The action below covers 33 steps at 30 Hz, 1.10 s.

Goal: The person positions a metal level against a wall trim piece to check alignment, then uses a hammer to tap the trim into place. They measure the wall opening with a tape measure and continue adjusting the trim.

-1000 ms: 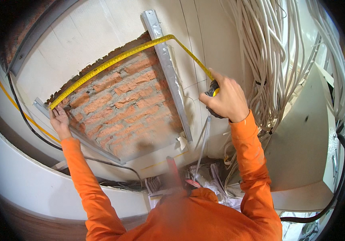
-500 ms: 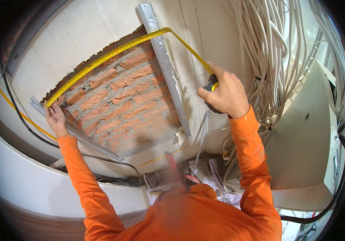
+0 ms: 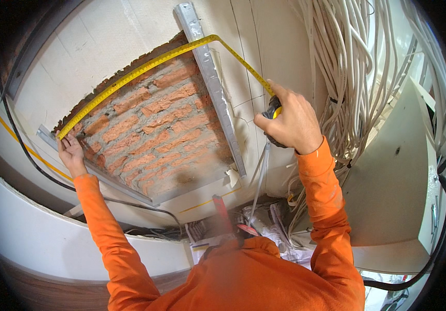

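A yellow tape measure [image 3: 139, 69] is stretched across an exposed brick patch [image 3: 155, 116] in the wall. My left hand [image 3: 71, 151] pinches the blade's end at the patch's left edge, by the grey metal strip [image 3: 122, 182]. The blade runs over the right-hand metal strip [image 3: 213, 93], then bends sharply down to the case. In my right hand [image 3: 296, 120] is the dark case with a yellow part, gripped with the index finger lying along the emerging blade. My palm hides most of the case.
Bundles of white cables [image 3: 345, 57] hang at the right, beside an open grey metal cabinet [image 3: 389, 192]. A black cable [image 3: 33, 160] runs along the left. White panelling [image 3: 78, 249] curves at lower left. Crumpled sheeting [image 3: 277, 228] lies below the wall.
Almost nothing differs. The view has shifted very slightly, while both hands keep their hold and the tape stays stretched over the bricks.
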Each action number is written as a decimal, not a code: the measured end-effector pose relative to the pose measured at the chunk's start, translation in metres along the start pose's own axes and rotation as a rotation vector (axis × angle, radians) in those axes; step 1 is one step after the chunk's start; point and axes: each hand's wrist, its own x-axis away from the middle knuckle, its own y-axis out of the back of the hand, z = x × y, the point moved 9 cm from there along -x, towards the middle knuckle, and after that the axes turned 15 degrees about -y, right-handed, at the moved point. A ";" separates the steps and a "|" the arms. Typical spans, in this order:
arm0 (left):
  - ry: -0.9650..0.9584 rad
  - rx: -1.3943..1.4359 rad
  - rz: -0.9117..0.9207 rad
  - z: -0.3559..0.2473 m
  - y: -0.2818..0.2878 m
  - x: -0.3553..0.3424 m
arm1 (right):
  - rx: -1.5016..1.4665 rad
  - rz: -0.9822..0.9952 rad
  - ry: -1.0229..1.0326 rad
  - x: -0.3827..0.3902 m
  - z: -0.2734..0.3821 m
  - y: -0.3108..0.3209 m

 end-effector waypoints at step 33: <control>-0.012 0.007 0.031 -0.001 0.004 -0.005 | 0.016 0.002 0.007 0.002 0.000 0.002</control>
